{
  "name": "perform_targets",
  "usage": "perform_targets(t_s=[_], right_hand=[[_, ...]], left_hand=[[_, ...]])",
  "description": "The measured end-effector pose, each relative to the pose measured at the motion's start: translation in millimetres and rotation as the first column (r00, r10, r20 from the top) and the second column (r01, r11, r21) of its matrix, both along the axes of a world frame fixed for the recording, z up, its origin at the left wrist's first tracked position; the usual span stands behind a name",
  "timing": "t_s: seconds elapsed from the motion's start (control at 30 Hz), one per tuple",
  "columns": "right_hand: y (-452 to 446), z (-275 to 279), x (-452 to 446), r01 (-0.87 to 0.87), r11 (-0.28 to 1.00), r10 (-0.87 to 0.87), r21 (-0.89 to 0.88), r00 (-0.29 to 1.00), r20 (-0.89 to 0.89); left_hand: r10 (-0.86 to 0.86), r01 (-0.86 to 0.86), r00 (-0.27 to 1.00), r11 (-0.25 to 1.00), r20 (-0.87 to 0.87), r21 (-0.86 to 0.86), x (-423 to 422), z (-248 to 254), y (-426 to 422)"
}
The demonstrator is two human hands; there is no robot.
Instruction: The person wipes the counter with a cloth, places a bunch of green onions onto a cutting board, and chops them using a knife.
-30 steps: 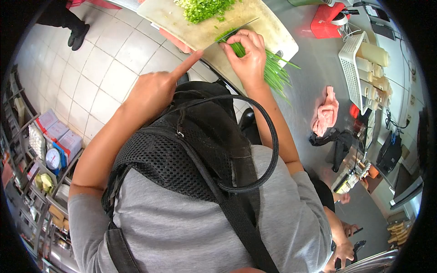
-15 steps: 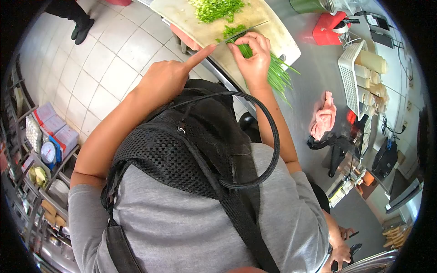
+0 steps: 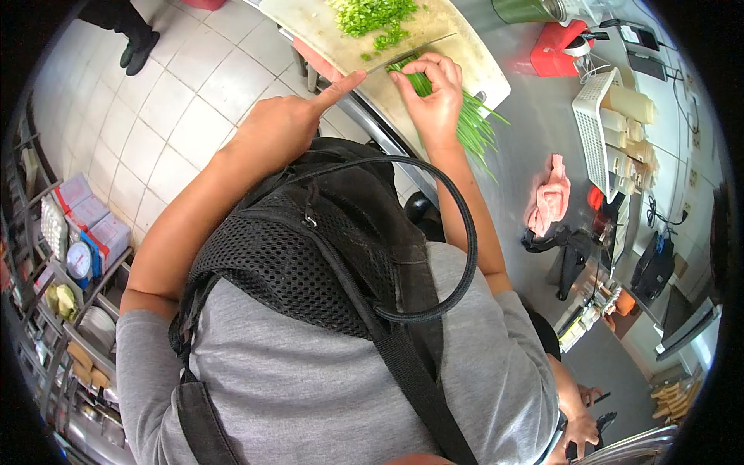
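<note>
My left hand (image 3: pixel 280 128) is closed around the handle of a knife (image 3: pixel 422 49), with its index finger stretched along the blade's spine. The handle is hidden under the hand. The thin blade lies across a pale cutting board (image 3: pixel 298 22), close beside my right fingertips. My right hand (image 3: pixel 435 97) is closed over a bunch of green onions (image 3: pixel 474 128), pressing it to the board. Their cut ends show by the thumb, and the long tips hang past the board's edge onto the steel counter. Beyond the blade lies a heap of chopped green onion (image 3: pixel 376 14).
On the steel counter (image 3: pixel 515 132) are a pink cloth (image 3: pixel 549 200), a red box (image 3: pixel 554 48) and a white basket (image 3: pixel 593 128) with bottles. A person's legs (image 3: pixel 139 35) stand at upper left; another person's hands (image 3: pixel 581 430) show at lower right. Shelves line the left.
The small chopped pieces beside the blade have shifted away from it toward the heap. The knife has moved slightly, while my right hand stays almost in place on the green onions.
</note>
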State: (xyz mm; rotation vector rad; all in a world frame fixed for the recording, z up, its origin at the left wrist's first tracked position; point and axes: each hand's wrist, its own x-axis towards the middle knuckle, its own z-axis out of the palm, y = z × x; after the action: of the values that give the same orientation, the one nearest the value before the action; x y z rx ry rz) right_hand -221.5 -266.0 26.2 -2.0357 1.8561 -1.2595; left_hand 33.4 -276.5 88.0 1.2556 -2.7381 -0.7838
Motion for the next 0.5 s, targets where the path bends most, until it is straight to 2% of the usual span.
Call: perform_targets(t_s=[0.07, 0.27, 0.5], right_hand=[[-0.9, 0.4, -0.2, -0.001, 1.000, 0.001, -0.003, 1.000, 0.001], [-0.9, -1.8, -1.5, -0.007, 1.000, 0.007, -0.018, 1.000, -0.019], [0.6, 1.4, -0.4, 0.016, 1.000, -0.015, -0.018, 1.000, 0.021]], left_hand=[[-0.009, 0.009, 1.000, 1.000, 0.022, -0.024, -0.7, 1.7, -0.1], [-0.009, 0.007, 0.998, 0.999, -0.067, -0.033, -3.3, 13.8, 4.2], [-0.018, 0.015, 0.998, 0.999, -0.068, -0.048, -4.0, 4.6, 6.2]])
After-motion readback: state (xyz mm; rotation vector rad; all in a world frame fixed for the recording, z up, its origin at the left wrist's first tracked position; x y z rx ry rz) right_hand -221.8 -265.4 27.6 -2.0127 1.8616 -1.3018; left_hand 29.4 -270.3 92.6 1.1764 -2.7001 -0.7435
